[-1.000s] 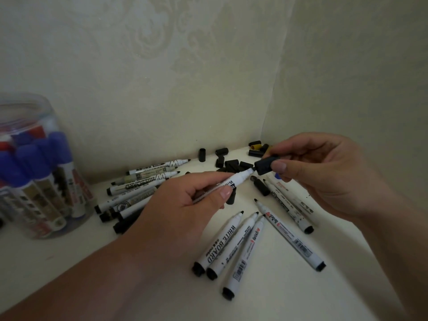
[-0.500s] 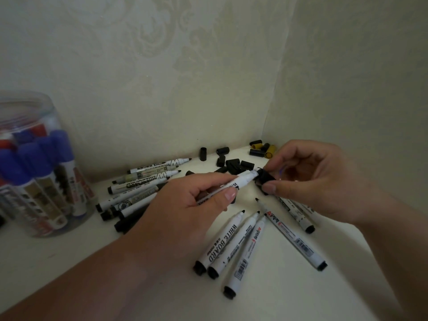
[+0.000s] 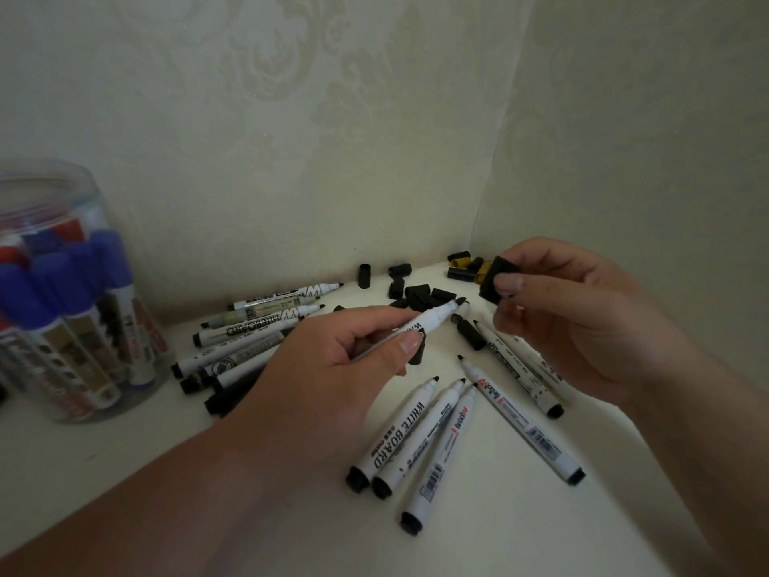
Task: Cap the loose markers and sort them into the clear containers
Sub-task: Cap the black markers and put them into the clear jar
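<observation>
Left hand (image 3: 333,368), palm down at centre, clamps its grip on one marker (image 3: 432,320); right hand (image 3: 574,318), raised at right, pinches one cap (image 3: 497,281).

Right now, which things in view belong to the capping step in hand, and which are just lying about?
In hand: left hand gripping an uncapped marker; right hand pinching a black cap, apart from its tip.
Lying about: loose markers on the surface; loose black caps by the corner; clear container of capped markers at left.
</observation>
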Tool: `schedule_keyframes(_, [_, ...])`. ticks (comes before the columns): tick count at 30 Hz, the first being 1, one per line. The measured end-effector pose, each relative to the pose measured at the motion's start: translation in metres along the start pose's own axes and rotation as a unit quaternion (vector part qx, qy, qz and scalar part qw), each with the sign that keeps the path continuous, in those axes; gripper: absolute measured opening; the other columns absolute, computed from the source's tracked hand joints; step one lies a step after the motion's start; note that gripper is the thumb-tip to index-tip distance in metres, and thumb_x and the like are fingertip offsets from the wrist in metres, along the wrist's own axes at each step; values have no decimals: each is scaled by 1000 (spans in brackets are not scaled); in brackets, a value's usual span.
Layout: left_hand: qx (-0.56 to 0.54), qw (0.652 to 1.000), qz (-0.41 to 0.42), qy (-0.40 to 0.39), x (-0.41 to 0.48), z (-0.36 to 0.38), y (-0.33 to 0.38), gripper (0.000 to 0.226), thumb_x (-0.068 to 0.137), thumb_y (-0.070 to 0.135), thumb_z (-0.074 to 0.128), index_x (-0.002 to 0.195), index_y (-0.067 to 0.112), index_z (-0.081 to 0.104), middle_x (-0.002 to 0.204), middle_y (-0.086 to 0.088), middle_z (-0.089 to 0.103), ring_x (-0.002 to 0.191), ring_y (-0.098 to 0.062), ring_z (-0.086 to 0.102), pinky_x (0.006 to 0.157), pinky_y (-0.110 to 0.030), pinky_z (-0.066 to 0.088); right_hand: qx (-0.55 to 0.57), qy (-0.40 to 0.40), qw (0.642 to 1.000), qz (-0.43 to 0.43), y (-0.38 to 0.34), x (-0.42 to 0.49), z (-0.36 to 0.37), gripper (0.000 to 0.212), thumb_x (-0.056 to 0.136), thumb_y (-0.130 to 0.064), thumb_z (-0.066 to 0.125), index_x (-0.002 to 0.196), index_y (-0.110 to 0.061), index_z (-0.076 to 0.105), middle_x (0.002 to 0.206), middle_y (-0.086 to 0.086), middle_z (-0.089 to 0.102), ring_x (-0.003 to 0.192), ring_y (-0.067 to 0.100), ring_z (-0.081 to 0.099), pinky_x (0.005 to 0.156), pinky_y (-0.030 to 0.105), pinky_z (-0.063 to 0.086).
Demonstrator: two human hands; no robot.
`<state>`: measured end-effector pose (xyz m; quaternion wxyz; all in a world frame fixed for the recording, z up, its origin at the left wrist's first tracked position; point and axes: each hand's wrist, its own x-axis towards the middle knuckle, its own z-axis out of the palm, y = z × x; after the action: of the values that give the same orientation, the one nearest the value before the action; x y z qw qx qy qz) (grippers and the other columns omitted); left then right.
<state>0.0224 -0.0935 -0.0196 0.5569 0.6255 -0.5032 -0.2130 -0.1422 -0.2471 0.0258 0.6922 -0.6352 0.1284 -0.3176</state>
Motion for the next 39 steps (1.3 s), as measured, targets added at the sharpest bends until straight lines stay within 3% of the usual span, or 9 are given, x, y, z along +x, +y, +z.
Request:
schedule_keyframes(3, [3,1000,7,-3,0,-1,-1,25,94,30,65,98,53,72,78,12,73,71,-5,66,69,-34,58,31,-10,999,11,2,0,0,26,60,-14,80,80,-3,69,69,16,58,52,18,45,43,24,36])
schedule_keyframes(9, [33,999,18,-11,-1,-2,-1,21,94,30,64,110,41,73,76,17,71,67,3,63,66,-23,50,14,-21,1000,10,2,-2,6,17,65,-6,70,79,4,66,64,19,57,44,21,46,35,18,32])
schedule_keyframes(15, [59,997,37,-22,-4,-3,3,23,89,45,62,110,51,70,79,11,71,69,-15,65,67,-42,58,-59,-69,995,32,3,-5,5,17,70,3,77,84,3,67,70,24,63,48,22,55,34,19,38])
schedule_keyframes(19, [114,990,70,-37,-2,-6,4,25,88,46,63,111,46,73,80,33,65,78,7,63,66,-8,41,-192,-87,977,26,-3,-9,6,17,75,-6,77,87,5,70,67,15,68,47,19,57,35,23,44])
schedule_keyframes(22, [141,986,88,-22,-1,-6,3,26,85,50,65,108,42,75,80,37,64,82,10,62,69,-4,39,-261,-97,960,14,-7,-13,9,21,72,-15,77,89,-3,76,68,14,70,49,20,58,40,25,47])
schedule_keyframes(26, [159,980,118,-3,-2,-8,1,22,87,49,68,106,41,76,80,29,67,80,3,64,65,-8,41,-277,-91,957,5,-8,-16,16,19,70,-17,77,87,-9,78,64,11,69,48,15,57,43,18,44])
schedule_keyframes(32, [176,973,147,23,-3,-10,0,15,90,45,67,102,40,76,74,12,66,74,-12,65,61,-29,47,-272,-70,960,11,-7,-15,24,18,72,-24,75,79,-8,76,59,9,68,41,15,51,37,17,37])
schedule_keyframes(35, [183,969,159,40,-5,-9,3,15,91,46,64,99,40,75,72,7,64,73,-15,64,61,-35,48,-246,-66,967,14,-6,-15,29,8,75,-23,74,69,-17,74,56,8,65,37,15,50,35,19,38])
schedule_keyframes(39, [212,960,170,67,-8,-9,5,18,92,46,62,100,37,76,71,8,62,72,-15,62,61,-38,48,-196,-36,979,34,-1,-14,34,21,74,-30,73,64,-12,69,55,13,61,37,19,48,36,22,39])
